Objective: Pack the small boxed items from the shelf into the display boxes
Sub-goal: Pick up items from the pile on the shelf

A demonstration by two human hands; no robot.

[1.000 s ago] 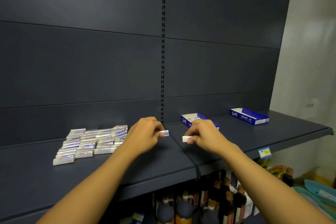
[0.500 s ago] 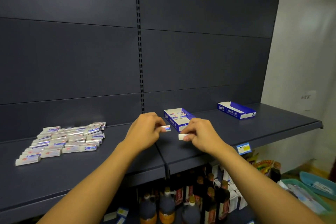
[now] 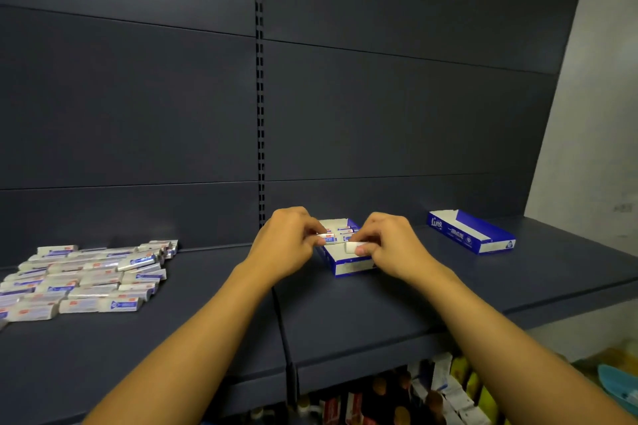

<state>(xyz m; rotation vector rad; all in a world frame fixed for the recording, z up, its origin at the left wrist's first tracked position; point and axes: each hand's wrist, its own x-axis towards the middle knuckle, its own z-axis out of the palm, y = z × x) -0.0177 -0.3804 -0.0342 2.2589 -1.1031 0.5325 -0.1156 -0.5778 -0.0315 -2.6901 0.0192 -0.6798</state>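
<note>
A pile of small white-and-blue boxed items [image 3: 86, 281] lies on the dark shelf [image 3: 345, 314] at the left. A blue display box [image 3: 348, 267] stands in the middle of the shelf with several items inside. My left hand [image 3: 286, 245] pinches one small boxed item [image 3: 328, 238] over that box's left side. My right hand [image 3: 390, 247] pinches another small boxed item [image 3: 352, 247] over the box's front part. A second blue display box [image 3: 471, 231] sits further right; its visible interior shows no items.
Dark back panels rise behind the shelf, with a slotted upright [image 3: 260, 79] in the middle. Bottles and packaged goods [image 3: 414, 397] fill the shelf below. A pale wall [image 3: 593, 114] stands at the right, with a teal tray [image 3: 621, 386] low down.
Both hands moved forward with their items, from in front of the middle display box to right over it. The view shifted, so the pile sits further left.
</note>
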